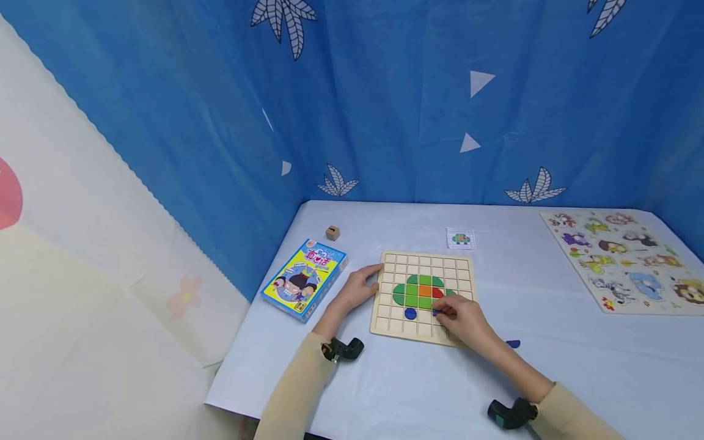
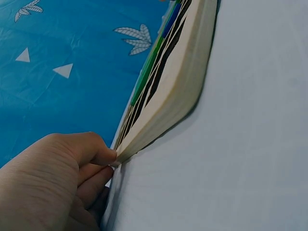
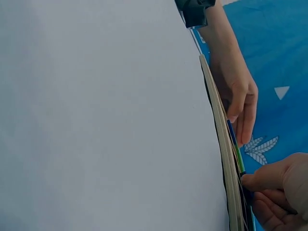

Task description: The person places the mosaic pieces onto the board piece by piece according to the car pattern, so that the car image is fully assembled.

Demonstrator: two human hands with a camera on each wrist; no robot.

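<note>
A square wooden grid board [image 1: 404,328] lies on the table with green, orange and red pieces forming a rounded shape. Below them on the board is a round blue shape [image 1: 410,313]. My right hand [image 1: 464,319] pinches a small blue piece [image 1: 436,312] between thumb and fingers, low over the board's right half; its outline is mostly hidden. At the left edge of the board, my left hand [image 1: 360,288] rests with thumb and fingertips against the rim. In the left wrist view, the left thumb [image 2: 98,150] touches the wooden edge.
Right of the board lies a loose blue half-round piece [image 1: 513,343]. Behind the board is a small pattern card [image 1: 461,239]. To the left are a colourful box [image 1: 305,280] and a wooden cube [image 1: 332,233]. An animal picture board [image 1: 627,263] lies far right.
</note>
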